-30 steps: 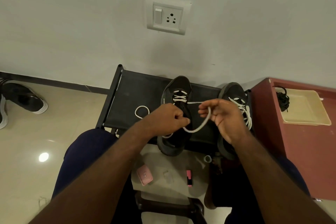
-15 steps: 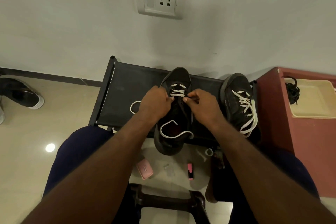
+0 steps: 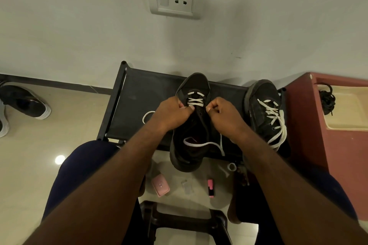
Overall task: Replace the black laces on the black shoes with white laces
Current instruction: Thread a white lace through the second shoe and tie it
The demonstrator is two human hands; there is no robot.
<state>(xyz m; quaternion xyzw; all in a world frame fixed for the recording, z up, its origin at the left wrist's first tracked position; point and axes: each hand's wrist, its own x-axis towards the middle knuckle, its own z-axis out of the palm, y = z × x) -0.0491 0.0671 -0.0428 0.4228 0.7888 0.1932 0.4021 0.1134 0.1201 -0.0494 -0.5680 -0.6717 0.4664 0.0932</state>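
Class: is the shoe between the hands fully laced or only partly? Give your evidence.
Partly laced. The white lace crosses only the rows near the toe of the middle shoe; a loose end trails over the opening.

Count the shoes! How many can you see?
3. The middle shoe on the bench, between the left hand and right hand pinching its white lace; the laced shoe at its right end; the floor shoe far left. A left-edge sliver may be a fourth.
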